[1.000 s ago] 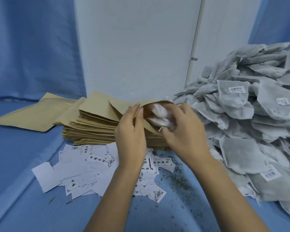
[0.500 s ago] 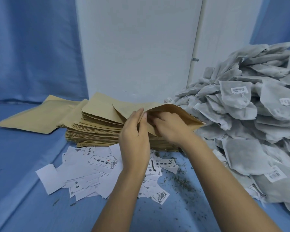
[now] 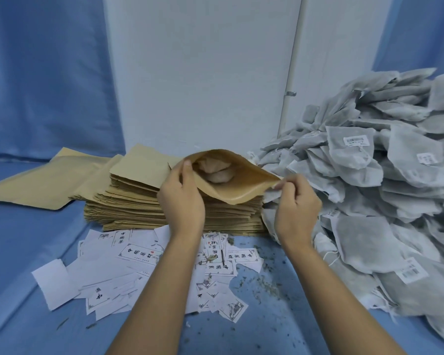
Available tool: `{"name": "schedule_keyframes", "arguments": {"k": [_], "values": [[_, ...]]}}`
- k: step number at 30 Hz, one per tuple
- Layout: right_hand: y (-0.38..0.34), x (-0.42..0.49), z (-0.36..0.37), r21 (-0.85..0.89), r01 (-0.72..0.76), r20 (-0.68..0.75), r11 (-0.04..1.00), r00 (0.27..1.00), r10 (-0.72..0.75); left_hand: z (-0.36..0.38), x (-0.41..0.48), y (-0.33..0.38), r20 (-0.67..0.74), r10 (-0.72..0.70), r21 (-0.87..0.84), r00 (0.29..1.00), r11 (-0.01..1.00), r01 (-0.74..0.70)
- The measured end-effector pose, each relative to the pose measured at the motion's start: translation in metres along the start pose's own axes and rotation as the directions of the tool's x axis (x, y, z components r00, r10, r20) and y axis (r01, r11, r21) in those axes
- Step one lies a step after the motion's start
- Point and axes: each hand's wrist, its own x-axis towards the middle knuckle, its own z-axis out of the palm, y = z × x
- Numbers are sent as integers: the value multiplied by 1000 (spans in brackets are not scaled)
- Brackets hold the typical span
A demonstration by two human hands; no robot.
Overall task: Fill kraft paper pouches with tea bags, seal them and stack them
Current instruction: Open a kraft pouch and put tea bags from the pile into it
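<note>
Holds one kraft pouch (image 3: 244,187) open, mouth toward the camera, just above the top of the pouch stack (image 3: 128,208); grips the pouch's left rim with the left hand (image 3: 182,201), thumb laid over the near edge, the other fingers hidden behind the paper; pinches the right corner of the rim with the right hand (image 3: 296,208), thumb and forefinger closed on the paper, remaining fingers loosely curled; shows pale tea bags (image 3: 215,172) bunched deep inside the pouch, over the right half of the stack; to the right of the stack, up against its end, a large heap of grey mesh tea bags (image 3: 369,201), some bearing white barcode stickers; in front of the stack, scattered white paper labels (image 3: 128,262) with printed characters, partly under the left forearm; in front and to the right of the stack, loose tea crumbs (image 3: 264,283) strewn on the blue cloth (image 3: 23,252); left of the stack, a few flat kraft sheets (image 3: 36,180) fanned outward, overlapping its edge; behind the stack, a white panel (image 3: 203,73) standing upright
</note>
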Motion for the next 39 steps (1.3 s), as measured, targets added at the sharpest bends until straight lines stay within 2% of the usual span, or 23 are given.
{"name": "schedule_keyframes", "arguments": {"k": [1,3,4,6,9,11,15,19,20,25,28,30,33,36,39], "values": [[10,3,-1,-46,-55,11,997,998,55,3,5,-1,-37,-10,1,999,1000,10],[33,10,0,-331,-57,159,942,980,116,7,14,-3,-89,-12,7,996,1000,13],[44,12,1,-477,15,266,879,955,129,9,17,-4,-104,-9,4,995,1000,10],[60,18,5,-611,173,423,773,896,135,12,21,-5,-120,-3,-13,993,1000,1],[66,23,10,-687,327,497,649,863,90,15,23,-5,-130,-1,-41,991,999,-4],[67,26,13,-719,372,504,588,860,72,16,23,-6,-133,-1,-49,991,999,-6],[71,28,14,-681,341,462,648,887,19,17,24,-7,-130,-14,-70,991,998,5],[84,28,12,-713,477,577,513,816,43,16,25,-6,-133,-13,-53,991,999,6],[86,28,12,-709,491,598,506,799,63,17,25,-6,-133,-14,-53,991,999,7],[88,32,13,-707,469,629,529,760,166,16,25,-3,-140,-19,-67,990,998,10],[75,37,13,-670,377,549,640,832,85,15,24,1,-172,-19,-94,985,996,3],[62,41,16,-548,283,454,787,891,-5,14,23,6,-206,-25,-122,978,993,-1],[39,42,19,-252,160,327,954,942,-72,11,24,15,-271,-49,-177,961,984,0],[22,37,20,-31,124,204,992,972,-115,6,28,23,-335,-43,-209,941,978,-29],[12,32,22,55,170,141,984,974,-176,0,33,28,-366,-14,-213,931,975,-69]]}}
